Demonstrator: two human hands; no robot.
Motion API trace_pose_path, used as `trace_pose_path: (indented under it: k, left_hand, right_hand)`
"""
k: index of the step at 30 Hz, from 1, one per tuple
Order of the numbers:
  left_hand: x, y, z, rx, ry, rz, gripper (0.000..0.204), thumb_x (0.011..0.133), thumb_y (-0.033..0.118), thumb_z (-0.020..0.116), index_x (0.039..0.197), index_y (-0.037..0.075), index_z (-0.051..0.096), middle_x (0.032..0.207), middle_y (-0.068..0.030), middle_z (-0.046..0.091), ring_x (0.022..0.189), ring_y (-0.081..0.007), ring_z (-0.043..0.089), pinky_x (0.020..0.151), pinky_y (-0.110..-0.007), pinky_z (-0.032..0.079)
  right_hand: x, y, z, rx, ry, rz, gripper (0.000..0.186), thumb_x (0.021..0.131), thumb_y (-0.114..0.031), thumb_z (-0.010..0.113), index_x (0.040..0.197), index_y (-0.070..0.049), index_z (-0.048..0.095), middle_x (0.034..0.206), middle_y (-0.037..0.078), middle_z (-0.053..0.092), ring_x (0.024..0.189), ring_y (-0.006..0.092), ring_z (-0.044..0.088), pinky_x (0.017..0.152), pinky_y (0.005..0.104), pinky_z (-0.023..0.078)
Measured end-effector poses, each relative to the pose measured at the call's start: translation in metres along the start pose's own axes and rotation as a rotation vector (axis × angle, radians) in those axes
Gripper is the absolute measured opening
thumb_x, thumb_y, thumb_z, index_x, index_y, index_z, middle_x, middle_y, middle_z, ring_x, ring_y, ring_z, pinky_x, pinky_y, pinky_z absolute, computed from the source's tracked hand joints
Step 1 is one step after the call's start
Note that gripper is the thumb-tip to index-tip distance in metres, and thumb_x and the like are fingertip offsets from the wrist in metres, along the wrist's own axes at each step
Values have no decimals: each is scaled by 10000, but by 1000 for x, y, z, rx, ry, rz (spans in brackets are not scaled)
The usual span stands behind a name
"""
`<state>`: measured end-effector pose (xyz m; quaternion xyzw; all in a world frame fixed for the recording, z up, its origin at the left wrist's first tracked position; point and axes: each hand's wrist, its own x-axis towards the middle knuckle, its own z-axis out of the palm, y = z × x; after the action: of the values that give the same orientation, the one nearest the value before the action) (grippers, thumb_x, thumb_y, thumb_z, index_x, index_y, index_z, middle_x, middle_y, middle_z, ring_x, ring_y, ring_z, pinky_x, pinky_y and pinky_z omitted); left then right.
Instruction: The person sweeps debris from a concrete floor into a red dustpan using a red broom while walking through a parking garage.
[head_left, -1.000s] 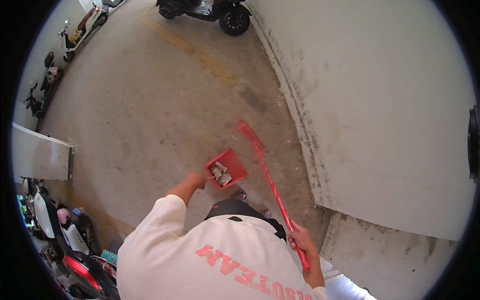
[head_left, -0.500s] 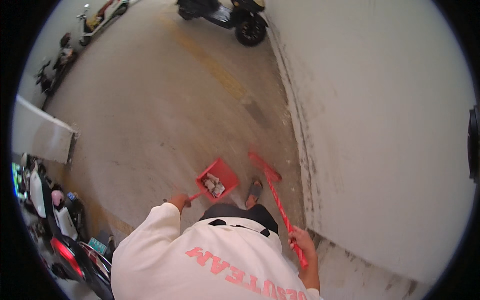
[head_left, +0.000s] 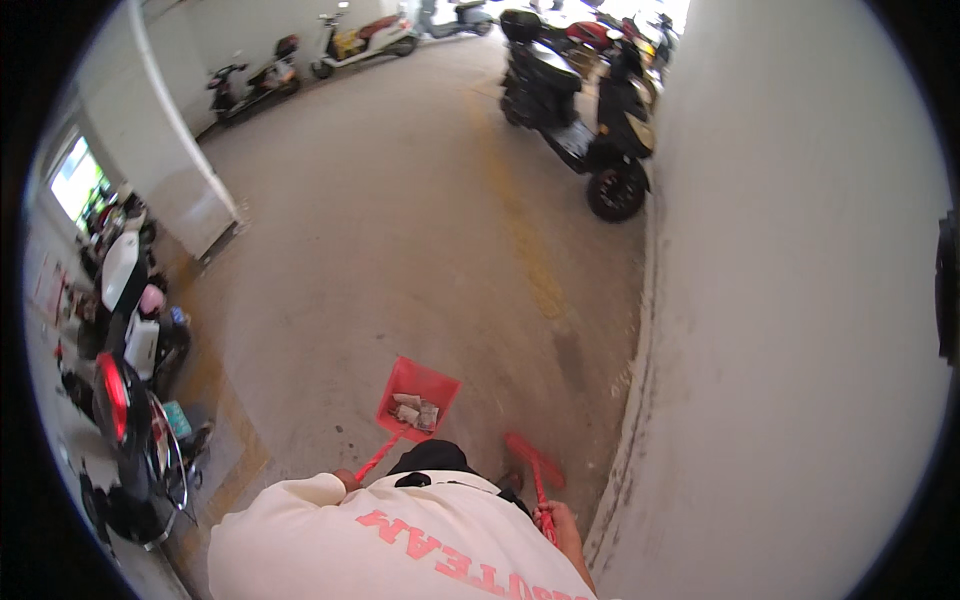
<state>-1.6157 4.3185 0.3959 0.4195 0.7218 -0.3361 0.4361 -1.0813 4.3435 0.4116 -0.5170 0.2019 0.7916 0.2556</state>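
My left hand point(head_left: 347, 480) is closed round the handle of a red dustpan point(head_left: 425, 385), partly hidden by the white sleeve. Crumpled pale paper scraps point(head_left: 416, 411) lie inside the pan near its handle side. On my right, my right hand point(head_left: 562, 524) grips the red shaft of a broom point(head_left: 537, 463), whose red head is low, close to the floor beside my foot. Whether the bristles touch the floor cannot be made out. The dustpan and broom are apart, with my dark-clad leg between them.
A black scooter point(head_left: 580, 130) stands ahead by the right-hand white wall point(head_left: 790, 300). To the left are a pillar point(head_left: 175, 150) and parked scooters, the nearest with a red tail light point(head_left: 113, 398). More scooters line the far wall. A faded yellow stripe point(head_left: 525, 255) runs along the concrete floor.
My view has lifted and shows more of the far area. Dustpan and broom sit lower in the picture, both still held, and the broom's shaft appears shorter.
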Motion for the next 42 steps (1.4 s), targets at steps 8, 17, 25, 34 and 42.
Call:
trace_pose_path:
  k: [8, 17, 25, 34, 42]
  left_hand:
    - [49, 43, -11, -411, 6, -71, 441, 641, 364, 687, 948, 46, 672, 969, -173, 650, 901, -267, 640, 718, -378, 492]
    - [114, 54, -120, -748, -83, -93, 254, 676, 235, 626, 784, 8, 657, 625, -99, 623, 522, -204, 590, 486, -341, 471]
    - [140, 42, -216, -794, -8, -122, 280, 683, 231, 589, 855, 26, 672, 712, -122, 653, 621, -225, 643, 586, -336, 498]
    - [167, 63, -280, -968, -12, -253, 196, 681, 156, 538, 782, 32, 652, 668, -141, 633, 548, -220, 621, 511, -349, 483]
    - [137, 114, -393, -1020, 108, -77, 246, 655, 198, 650, 801, 0, 666, 699, -139, 629, 594, -229, 624, 525, -363, 482]
  right_hand:
    - [73, -100, -15, -568, 152, 96, 74, 782, -112, 456, 804, -42, 455, 601, 61, 527, 463, 153, 501, 383, 240, 412]
    - [98, -202, 116, -498, 267, 81, 91, 778, -116, 450, 814, -35, 471, 587, 48, 511, 482, 154, 492, 399, 238, 398]
    - [176, -318, 230, -211, 194, 177, 110, 775, -118, 445, 823, -28, 484, 574, 38, 496, 499, 155, 484, 412, 237, 386]
    - [209, -406, 435, -556, 150, 1, 68, 784, -159, 449, 806, -119, 499, 560, -28, 477, 453, 97, 459, 392, 233, 380]
    - [266, -511, 549, -729, 63, -89, 49, 798, -165, 440, 807, -140, 481, 549, 30, 478, 445, 146, 468, 388, 282, 400]
